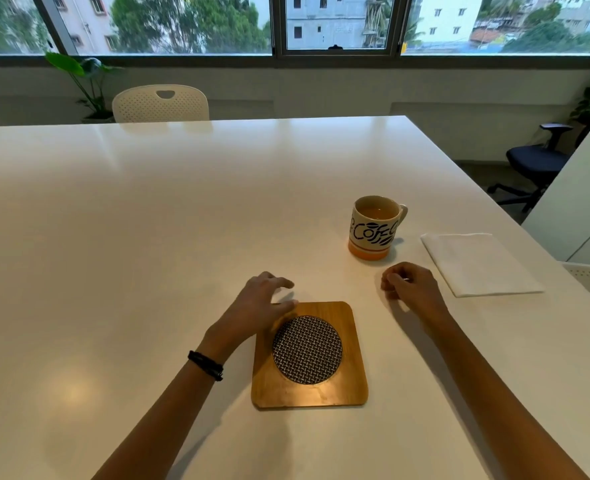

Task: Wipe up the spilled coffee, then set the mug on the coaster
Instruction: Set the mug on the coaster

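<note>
Head camera looks down at a white table [148, 220]. The mug [375, 228] stands upright on the table, with its open top facing up and brown drink inside. Its handle [403, 211] sticks out toward 2 o'clock. The mug sits at 1 o'clock from the coaster [309, 355] and does not touch it. The coaster is a wooden square with a round woven patch in the middle. It lies flat, close to the person. A folded white napkin [477, 263] lies at 4 o'clock from the mug, near the table's right edge. Its long side runs from 11 o'clock to 5 o'clock.

The left hand [262, 303] has its fingers spread and loose and holds nothing. Its thumb side lies over the coaster's corner at 10 o'clock. A black band [205, 365] goes around the left wrist. The right hand [409, 285] rests on the table at 5 o'clock from the mug, between the coaster and the napkin. Its fingers are loosely curled and hold nothing.
</note>
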A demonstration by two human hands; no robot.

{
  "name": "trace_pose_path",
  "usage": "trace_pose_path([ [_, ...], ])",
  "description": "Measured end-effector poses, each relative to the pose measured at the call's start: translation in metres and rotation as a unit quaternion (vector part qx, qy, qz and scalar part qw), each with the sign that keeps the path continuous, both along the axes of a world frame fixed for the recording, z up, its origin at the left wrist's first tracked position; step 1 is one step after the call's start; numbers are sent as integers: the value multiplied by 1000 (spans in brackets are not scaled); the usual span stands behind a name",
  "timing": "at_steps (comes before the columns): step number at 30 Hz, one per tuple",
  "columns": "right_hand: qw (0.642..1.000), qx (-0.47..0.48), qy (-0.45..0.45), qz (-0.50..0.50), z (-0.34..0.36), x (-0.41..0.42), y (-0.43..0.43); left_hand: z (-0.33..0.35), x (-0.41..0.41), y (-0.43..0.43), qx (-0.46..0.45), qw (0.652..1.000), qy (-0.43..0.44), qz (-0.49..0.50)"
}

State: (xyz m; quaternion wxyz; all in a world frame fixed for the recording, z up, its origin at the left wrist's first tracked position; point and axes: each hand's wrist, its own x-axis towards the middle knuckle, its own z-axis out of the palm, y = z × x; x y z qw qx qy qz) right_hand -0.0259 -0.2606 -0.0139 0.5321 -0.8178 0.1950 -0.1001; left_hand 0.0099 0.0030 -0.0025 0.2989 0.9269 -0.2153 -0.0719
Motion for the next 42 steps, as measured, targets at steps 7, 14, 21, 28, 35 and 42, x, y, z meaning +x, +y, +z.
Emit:
trace_pose_path([
  [7, 971, 218, -71, -71, -11, 27, -11, 0, 30, -59, 18, 994, 78, -81],
  [14, 964, 205, -117, -123, -17, 60, -17, 5, 61, -111, -132, 971, 174, -99],
  [21, 955, 232, -173, -60, -8, 92, -30, -4, 86, -146, -302, 936, 156, -95],
  [28, 939, 278, -201, -15, -16, 110, -36, -14, 102, -158, -323, 932, 138, -85],
  [35, 927, 293, -235, -1, -14, 110, -33, -13, 107, -158, -334, 924, 160, -99],
  [42, 930, 225, -290, 32, -11, 100, -30, -7, 101, -146, -315, 931, 149, -109],
])
